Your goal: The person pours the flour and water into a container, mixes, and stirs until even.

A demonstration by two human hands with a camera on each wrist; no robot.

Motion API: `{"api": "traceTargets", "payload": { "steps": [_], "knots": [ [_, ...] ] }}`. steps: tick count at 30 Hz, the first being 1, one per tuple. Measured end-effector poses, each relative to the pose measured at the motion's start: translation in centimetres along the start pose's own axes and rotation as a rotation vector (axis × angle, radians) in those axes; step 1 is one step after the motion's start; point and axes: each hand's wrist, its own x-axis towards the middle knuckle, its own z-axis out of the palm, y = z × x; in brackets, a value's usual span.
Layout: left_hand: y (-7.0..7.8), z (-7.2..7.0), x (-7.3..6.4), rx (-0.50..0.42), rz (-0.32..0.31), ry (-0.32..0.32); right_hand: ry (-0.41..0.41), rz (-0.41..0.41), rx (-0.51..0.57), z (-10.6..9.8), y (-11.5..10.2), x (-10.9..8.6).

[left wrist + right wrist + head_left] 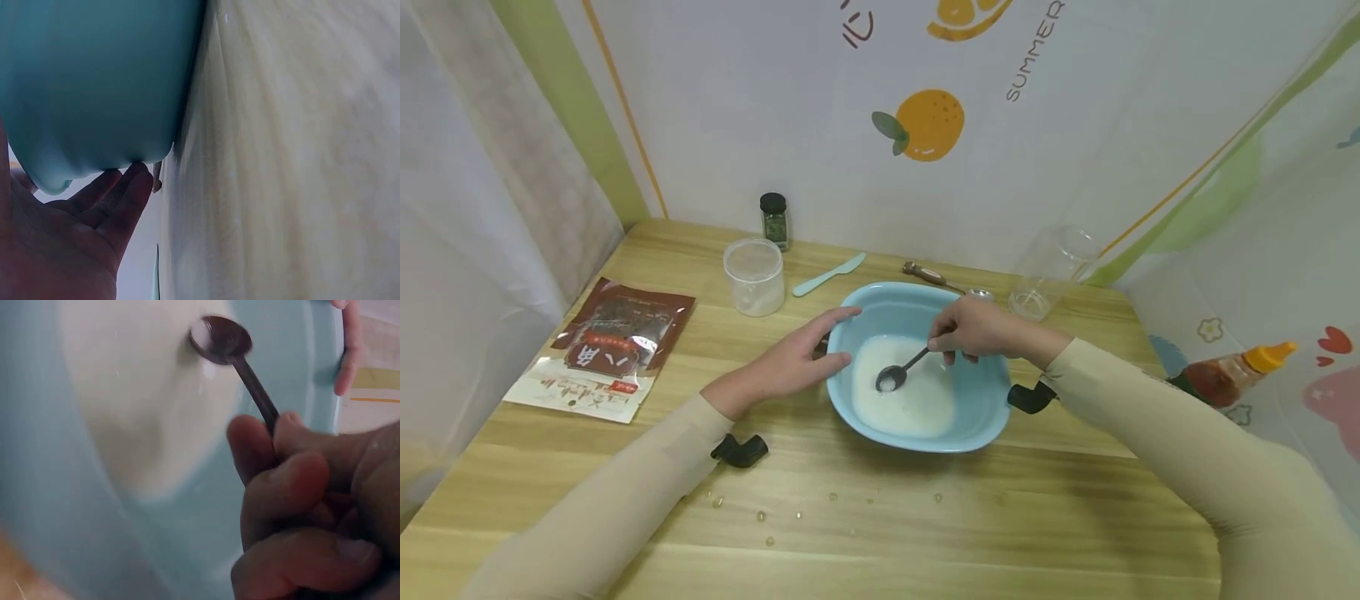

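Observation:
A light blue basin (988, 417) stands on the table with milky white liquid (917, 408) in it. My left hand (793, 358) grips its left side: thumb and index finger reach over the rim, while the other fingers lie against the outer wall, as the left wrist view shows. Over the basin, my right hand (973, 329) pinches the handle of a dark brown spoon (256, 390) between thumb and fingers. The spoon's bowl (891, 379) sits close over the liquid and holds a little white stuff. Below the thumb, the right hand's other fingers (300, 562) are curled.
Behind the basin lie a pale green knife (829, 275), a brown-handled measuring spoon (925, 273) and a clear glass (1033, 296). A clear plastic tub (755, 279), a herb jar (774, 221) and a spice packet (613, 342) are left. A yellow-capped sauce bottle (1225, 379) is right. Droplets (762, 517) dot the front.

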Motion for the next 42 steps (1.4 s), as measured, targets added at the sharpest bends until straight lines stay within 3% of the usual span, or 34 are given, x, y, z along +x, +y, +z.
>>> {"api": "traceTargets", "payload": {
  "steps": [6, 13, 22, 26, 31, 34, 38, 42],
  "knots": [
    [0.0, 0.0, 0.1, 0.0, -0.002, -0.001, -0.02, -0.106, -0.156, -0.2, -0.7, -0.7],
    [-0.2, 0.0, 0.1, -0.001, 0.0, 0.003, 0.005, -0.211, -0.18, 0.5, -0.8, -0.1],
    [-0.2, 0.0, 0.1, -0.008, 0.006, -0.001, 0.094, -0.174, -0.329, 0.0, -0.5, -0.4],
    [-0.2, 0.0, 0.1, -0.017, 0.009, -0.003, 0.038, -0.191, -0.337, -0.4, -0.6, -0.9],
    [0.0, 0.0, 0.1, -0.013, 0.01, -0.004, -0.053, -0.216, -0.248, 0.2, -1.3, -0.6],
    [-0.1, 0.1, 0.0, -0.022, 0.008, -0.001, 0.017, -0.239, -0.27, 0.6, -1.7, 0.2],
    [-0.3, 0.1, -0.1, -0.033, 0.012, -0.004, 0.183, -0.206, -0.359, 0.2, -1.4, 0.6],
    [-0.2, -0.1, 0.1, -0.028, 0.015, -0.012, 0.212, -0.144, -0.411, -1.2, -0.7, -0.4]
  ]
}}
